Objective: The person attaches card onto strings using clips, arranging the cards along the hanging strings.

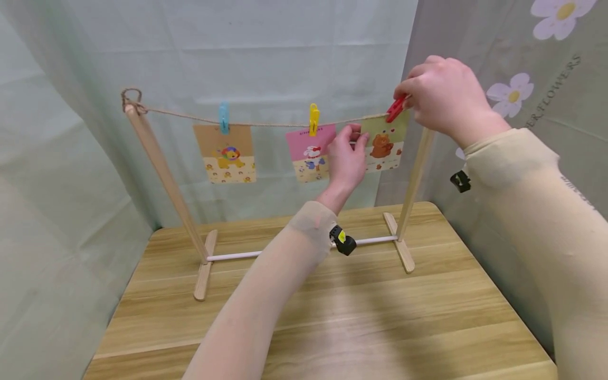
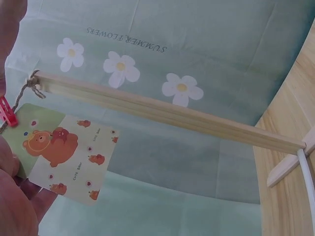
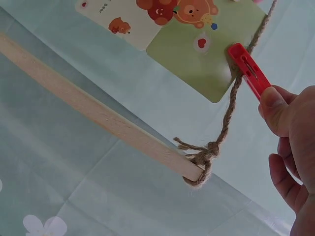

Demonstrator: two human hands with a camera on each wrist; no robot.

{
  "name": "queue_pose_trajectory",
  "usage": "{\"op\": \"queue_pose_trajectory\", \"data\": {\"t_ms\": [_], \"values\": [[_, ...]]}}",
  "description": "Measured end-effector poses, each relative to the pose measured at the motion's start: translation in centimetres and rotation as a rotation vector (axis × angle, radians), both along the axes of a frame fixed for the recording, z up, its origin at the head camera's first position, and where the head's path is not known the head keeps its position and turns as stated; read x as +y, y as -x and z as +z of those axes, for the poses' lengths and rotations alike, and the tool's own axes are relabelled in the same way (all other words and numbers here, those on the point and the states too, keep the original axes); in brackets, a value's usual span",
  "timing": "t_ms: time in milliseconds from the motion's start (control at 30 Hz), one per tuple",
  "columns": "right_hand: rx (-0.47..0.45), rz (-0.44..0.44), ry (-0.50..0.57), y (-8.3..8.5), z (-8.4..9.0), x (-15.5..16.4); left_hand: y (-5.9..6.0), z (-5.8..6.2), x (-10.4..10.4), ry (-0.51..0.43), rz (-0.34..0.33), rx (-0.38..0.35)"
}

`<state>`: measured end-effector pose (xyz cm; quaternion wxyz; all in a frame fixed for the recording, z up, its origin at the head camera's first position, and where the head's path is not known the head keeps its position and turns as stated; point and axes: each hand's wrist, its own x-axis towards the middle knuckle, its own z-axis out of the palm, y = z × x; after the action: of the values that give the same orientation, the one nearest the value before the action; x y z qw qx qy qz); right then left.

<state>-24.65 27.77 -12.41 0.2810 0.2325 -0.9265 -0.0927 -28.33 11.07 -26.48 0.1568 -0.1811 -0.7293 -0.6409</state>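
- The red clothespin (image 1: pixel 395 110) is at the right end of the twine (image 1: pixel 266 124). Its long axis is tilted, jaws pointing down-left onto the bear card (image 1: pixel 382 143), tail up-right.
- The left hand (image 1: pixel 348 155), nearest, pinches the left edge of the bear card.
- The right hand (image 1: pixel 444 97) squeezes the clothespin's tail between thumb and fingers.
- Farther left on the twine hang the yellow clothespin (image 1: pixel 314 119) and the blue clothespin (image 1: pixel 224 117), each upright on a card.

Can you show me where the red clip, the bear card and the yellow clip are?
red clip (image 3: pixel 248 71), right wrist view, on its long red body.
bear card (image 2: pixel 64 152), left wrist view, on its pale middle.
yellow clip (image 1: pixel 314 119), head view, on its middle.
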Motion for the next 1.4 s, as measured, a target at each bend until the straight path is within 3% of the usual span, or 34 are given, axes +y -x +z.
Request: {"op": "queue_pose_trajectory", "data": {"t_ms": [333, 667, 900, 1233, 1400], "values": [[0.021, 0.026, -0.013, 0.1, -0.1, 0.0, 0.3, -0.2, 0.0, -0.014, 0.017, 0.016], [0.071, 0.072, 0.043, 0.2, -2.0, 0.4, 0.6, -0.7, -0.4, -0.015, 0.046, 0.03], [0.085, 0.091, 0.086, 0.6, -2.8, 0.3, 0.6, -0.8, -0.6, -0.035, 0.042, -0.002], [0.127, 0.132, 0.13, 0.6, -3.8, 0.0, 0.1, -0.9, -0.5, -0.066, 0.04, -0.001], [0.222, 0.209, 0.184, 0.2, -4.8, 0.4, -0.8, -1.4, -0.5, -0.068, 0.009, -0.016]]}}
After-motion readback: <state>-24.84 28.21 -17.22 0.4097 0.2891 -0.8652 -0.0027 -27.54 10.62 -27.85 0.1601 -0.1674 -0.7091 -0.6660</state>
